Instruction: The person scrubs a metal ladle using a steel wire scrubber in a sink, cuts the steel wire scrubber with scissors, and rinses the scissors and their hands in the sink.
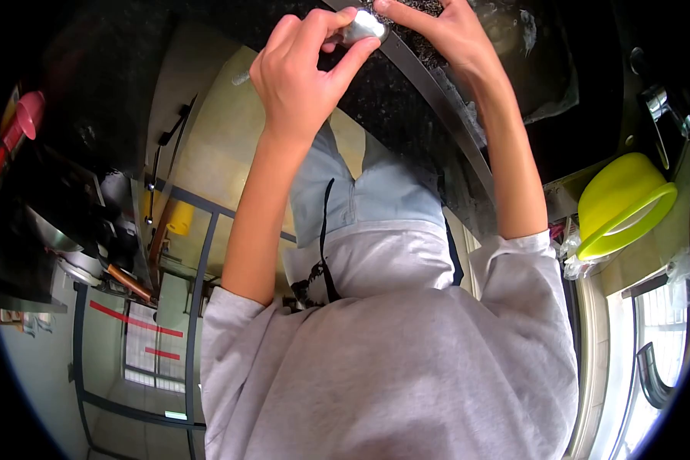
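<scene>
Dark worktop below: my left hand pinches a shiny object; I can't tell if the right hand grips anything.

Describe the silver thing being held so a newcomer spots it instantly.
Start at the big grey shirt and follow the bare left arm up to the left hand at the top. The silver thing sits between its thumb and fingers. Its bright, rounded shine sets it apart from the flat, duller grey strip beside it.
</scene>
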Motion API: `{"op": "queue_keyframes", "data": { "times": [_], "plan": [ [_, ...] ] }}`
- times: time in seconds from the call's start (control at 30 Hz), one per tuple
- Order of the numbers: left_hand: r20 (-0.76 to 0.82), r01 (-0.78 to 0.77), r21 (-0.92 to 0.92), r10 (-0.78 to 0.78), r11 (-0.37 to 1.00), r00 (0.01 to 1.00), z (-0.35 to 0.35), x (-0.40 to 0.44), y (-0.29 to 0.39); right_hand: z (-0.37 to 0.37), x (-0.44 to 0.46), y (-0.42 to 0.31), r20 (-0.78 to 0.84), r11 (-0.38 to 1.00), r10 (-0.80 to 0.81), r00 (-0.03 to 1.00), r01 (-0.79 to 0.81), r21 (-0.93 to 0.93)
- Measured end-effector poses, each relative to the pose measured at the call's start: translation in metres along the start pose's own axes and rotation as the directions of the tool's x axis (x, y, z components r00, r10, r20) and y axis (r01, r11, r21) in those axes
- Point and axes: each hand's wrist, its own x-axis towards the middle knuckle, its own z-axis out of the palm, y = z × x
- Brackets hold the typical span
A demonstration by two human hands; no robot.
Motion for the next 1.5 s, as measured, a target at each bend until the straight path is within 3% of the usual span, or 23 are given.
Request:
{"op": "queue_keyframes", "data": {
  "times": [0.03,0.1,0.17,0.23,0.3,0.37,0.4,0.5,0.57,0.63,0.7,0.77,0.83,0.9,0.97,1.03,1.07,1.13,1.23,1.3,1.33,1.43,1.5],
  "plan": [
    [0.0,0.005,0.002,-0.005,1.0,1.0,-0.001,-0.002,0.001,-0.001,-0.004,-0.002,0.004,1.0,0.003,1.0,-0.003,0.001],
    [0.003,0.011,-0.004,-0.011,1.0,1.0,0.0,-0.001,0.002,-0.01,-0.014,-0.009,0.075,0.979,0.204,0.976,-0.202,-0.027],
    [0.004,0.015,0.001,-0.015,1.0,1.0,0.0,-0.001,0.0,-0.007,-0.004,-0.006,0.088,0.987,0.157,0.984,-0.155,-0.03],
    [0.013,0.009,0.003,-0.009,1.0,1.0,-0.001,0.002,0.003,0.003,0.007,-0.008,-0.001,0.979,0.205,0.979,-0.205,0.0],
    [0.065,0.027,-0.021,-0.026,0.999,0.998,-0.006,-0.001,0.005,-0.001,0.005,0.003,0.044,0.966,0.257,0.965,-0.257,-0.001],
    [0.045,0.024,0.006,-0.024,1.0,0.999,-0.004,0.0,0.0,-0.002,-0.002,0.01,0.057,0.994,0.03,0.998,-0.036,0.104],
    [0.039,0.026,-0.008,-0.026,1.0,0.999,-0.003,0.001,0.0,-0.01,-0.007,0.007,0.114,0.985,0.158,0.981,-0.165,0.056],
    [0.041,0.029,-0.02,-0.028,0.999,0.999,-0.003,0.001,-0.001,-0.009,0.0,0.01,0.137,0.995,0.084,0.987,-0.091,0.048],
    [0.043,0.044,-0.028,-0.043,0.999,0.998,-0.004,0.002,-0.002,-0.003,0.007,0.008,0.13,0.988,0.132,0.983,-0.141,0.058],
    [0.054,0.069,-0.036,-0.067,0.997,0.996,-0.008,0.001,0.001,0.005,0.005,0.011,0.056,0.996,-0.081,0.995,0.079,0.034],
    [0.113,0.056,-0.044,-0.05,0.997,0.992,-0.011,0.002,0.003,0.003,-0.011,0.007,0.038,0.998,-0.003,0.999,0.0,0.067],
    [0.105,0.056,-0.038,-0.052,0.998,0.993,-0.011,0.001,0.003,-0.002,-0.016,0.005,0.036,0.981,0.192,0.981,-0.192,-0.004],
    [0.097,0.06,-0.037,-0.056,0.998,0.994,-0.008,0.0,0.001,0.006,-0.009,0.004,0.02,0.983,0.183,0.983,-0.184,0.024],
    [0.066,0.066,-0.042,-0.064,0.997,0.996,-0.008,0.002,-0.001,0.01,-0.004,0.011,0.006,0.987,0.027,1.0,-0.028,0.159],
    [0.077,0.069,-0.045,-0.065,0.997,0.995,-0.012,0.002,0.001,0.006,-0.012,0.01,0.002,0.995,0.024,1.0,-0.024,0.101],
    [0.173,0.201,-0.136,-0.176,0.97,0.969,-0.016,0.005,0.007,0.003,-0.024,-0.005,-0.014,1.0,0.001,1.0,-0.001,-0.001],
    [0.161,0.195,-0.14,-0.172,0.971,0.972,-0.017,0.009,0.008,0.006,-0.029,-0.01,-0.07,0.999,0.031,0.997,-0.032,-0.016],
    [0.227,0.204,-0.039,-0.191,0.978,0.955,-0.02,0.011,0.011,0.019,-0.029,-0.023,-0.133,0.999,-0.006,0.991,-0.001,-0.054],
    [0.203,0.167,0.029,-0.17,0.985,0.964,-0.023,0.012,0.014,0.027,-0.024,-0.022,-0.209,0.977,-0.111,0.971,0.068,-0.202],
    [0.22,0.179,0.09,-0.195,0.98,0.956,-0.024,0.013,0.02,0.027,-0.024,-0.025,-0.127,0.794,-0.41,0.903,0.284,-0.538],
    [0.217,0.222,0.093,-0.237,0.971,0.947,-0.022,0.012,0.022,0.028,-0.024,-0.026,-0.095,0.781,-0.446,0.89,0.335,-0.527],
    [0.226,0.3,0.098,-0.315,0.949,0.922,-0.02,0.013,0.028,0.036,-0.032,-0.042,0.015,0.613,-0.445,0.895,0.317,-0.724],
    [0.218,0.189,0.189,-0.229,0.964,0.949,-0.022,0.016,0.034,0.035,-0.024,-0.037,-0.053,0.663,-0.486,0.872,0.328,-0.673]
  ]
}}
